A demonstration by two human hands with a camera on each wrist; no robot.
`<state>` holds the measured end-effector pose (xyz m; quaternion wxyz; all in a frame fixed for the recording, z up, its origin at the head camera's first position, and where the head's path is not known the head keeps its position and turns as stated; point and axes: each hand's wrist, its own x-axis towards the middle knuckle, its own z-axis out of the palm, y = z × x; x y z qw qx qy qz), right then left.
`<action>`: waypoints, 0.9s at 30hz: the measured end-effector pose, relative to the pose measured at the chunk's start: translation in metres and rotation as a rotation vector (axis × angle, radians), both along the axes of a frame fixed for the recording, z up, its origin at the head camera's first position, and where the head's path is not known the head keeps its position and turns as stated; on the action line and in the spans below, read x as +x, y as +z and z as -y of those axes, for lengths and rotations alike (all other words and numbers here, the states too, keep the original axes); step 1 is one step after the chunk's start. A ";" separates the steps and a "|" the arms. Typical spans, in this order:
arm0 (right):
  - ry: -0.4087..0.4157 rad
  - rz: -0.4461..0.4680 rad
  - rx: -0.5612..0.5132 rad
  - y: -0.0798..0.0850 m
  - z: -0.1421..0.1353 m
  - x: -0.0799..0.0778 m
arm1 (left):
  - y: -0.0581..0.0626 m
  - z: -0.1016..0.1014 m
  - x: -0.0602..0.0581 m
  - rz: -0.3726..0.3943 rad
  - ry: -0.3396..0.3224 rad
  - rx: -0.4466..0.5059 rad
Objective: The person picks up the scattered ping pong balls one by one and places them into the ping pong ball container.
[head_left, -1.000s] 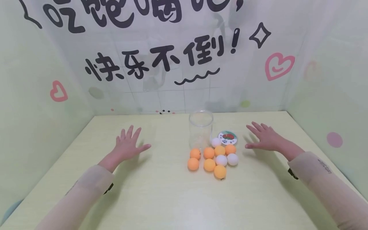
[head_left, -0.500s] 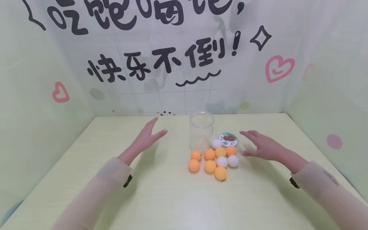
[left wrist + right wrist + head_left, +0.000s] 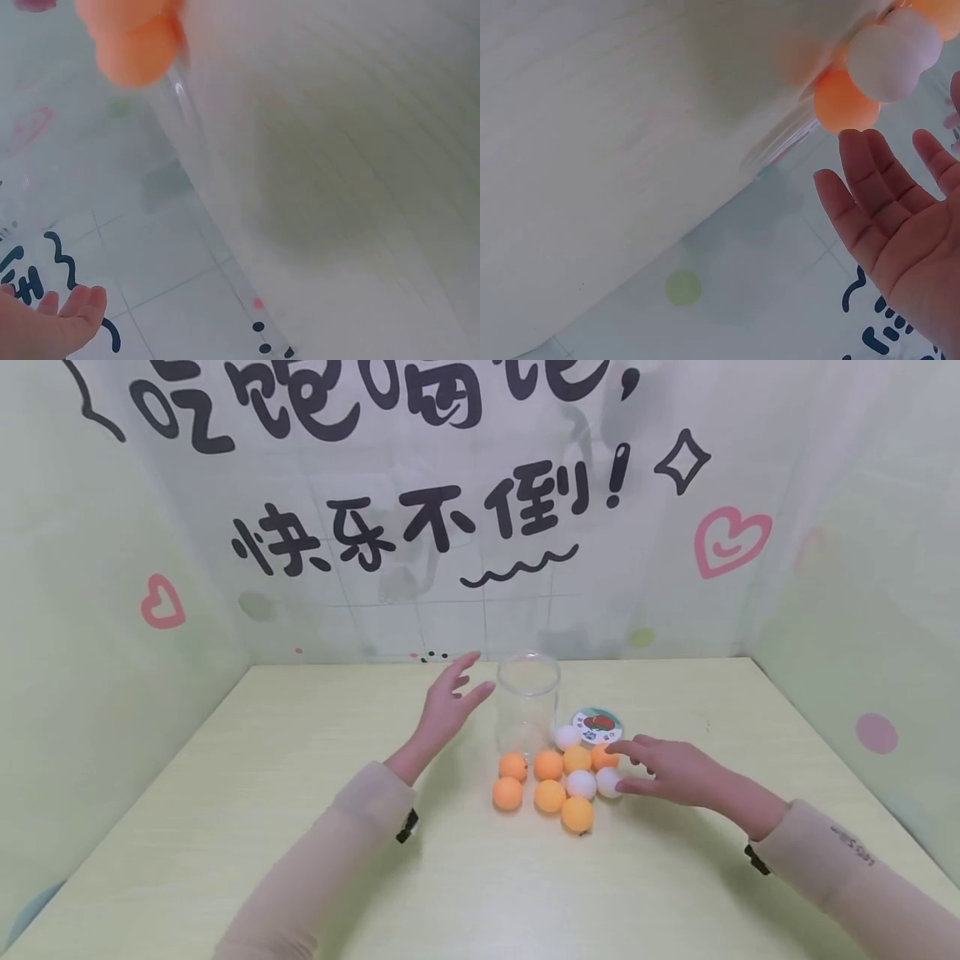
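Observation:
A clear, open-topped jar (image 3: 528,706) stands upright toward the back of the table. My left hand (image 3: 446,702) is just left of it, thumb and fingers spread apart, holding nothing. In front of the jar lie several orange balls (image 3: 550,796) and a few white balls (image 3: 581,785), the size of ping-pong balls. My right hand (image 3: 678,770) reaches over the right side of this group, its fingertips overlapping an orange ball and a white one in the head view. The right wrist view shows its fingers (image 3: 874,180) relaxed and apart, with no ball in the palm.
A round lid (image 3: 597,725) with a red and green picture lies flat right of the jar, behind the balls. The pale wooden table (image 3: 315,735) meets a printed back wall (image 3: 375,618) and side walls.
My left hand has moved right and forward, up close to the jar. My right hand has moved left and slightly nearer, over the edge of the balls. Balls, jar and lid stay put.

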<state>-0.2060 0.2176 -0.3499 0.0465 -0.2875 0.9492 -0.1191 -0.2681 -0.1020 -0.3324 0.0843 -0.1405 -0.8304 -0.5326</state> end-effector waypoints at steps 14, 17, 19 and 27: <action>0.113 -0.011 0.000 -0.009 0.004 -0.005 | -0.014 -0.018 -0.002 0.001 -0.047 -0.031; 0.130 -0.014 0.003 -0.010 0.004 -0.006 | -0.015 -0.019 -0.002 -0.022 -0.062 -0.044; 0.133 -0.008 0.008 -0.011 0.005 -0.006 | -0.015 -0.020 -0.002 -0.037 -0.074 -0.045; 0.153 0.011 0.036 -0.013 0.008 -0.008 | -0.020 -0.022 -0.004 0.015 -0.120 0.008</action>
